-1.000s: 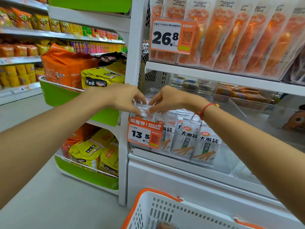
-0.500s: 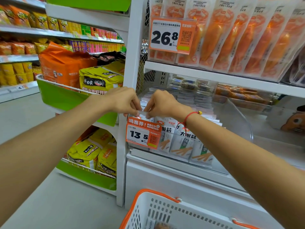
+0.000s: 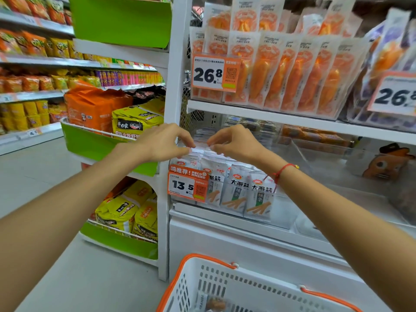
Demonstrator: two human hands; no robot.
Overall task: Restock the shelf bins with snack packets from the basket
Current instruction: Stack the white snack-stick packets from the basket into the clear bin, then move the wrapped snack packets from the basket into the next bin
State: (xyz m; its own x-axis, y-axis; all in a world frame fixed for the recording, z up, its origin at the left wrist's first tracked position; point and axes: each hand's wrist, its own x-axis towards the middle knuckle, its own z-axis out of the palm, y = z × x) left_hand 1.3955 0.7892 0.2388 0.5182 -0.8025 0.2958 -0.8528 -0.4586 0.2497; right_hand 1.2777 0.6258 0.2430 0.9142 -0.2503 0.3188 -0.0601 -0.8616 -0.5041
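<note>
White snack packets (image 3: 236,194) with green labels stand in rows in a clear shelf bin (image 3: 283,212) at mid height. My left hand (image 3: 164,143) and my right hand (image 3: 234,143) are side by side above the bin's left rows. Each pinches the top edge of a white packet (image 3: 201,150) between thumb and fingers. The white basket (image 3: 245,289) with orange handles sits below at the bottom edge, one packet (image 3: 211,304) showing inside it.
An orange 13.5 price tag (image 3: 188,184) hangs on the bin's front left. Orange packets (image 3: 292,70) fill the shelf above behind a 26.8 tag (image 3: 213,74). Green-fronted racks (image 3: 90,143) of yellow and orange bags stand at the left. An orange toy figure (image 3: 387,163) sits at the right.
Both hands have risen slightly and moved further back over the bin, still together on the packet tops. The view has shifted a little to the right.
</note>
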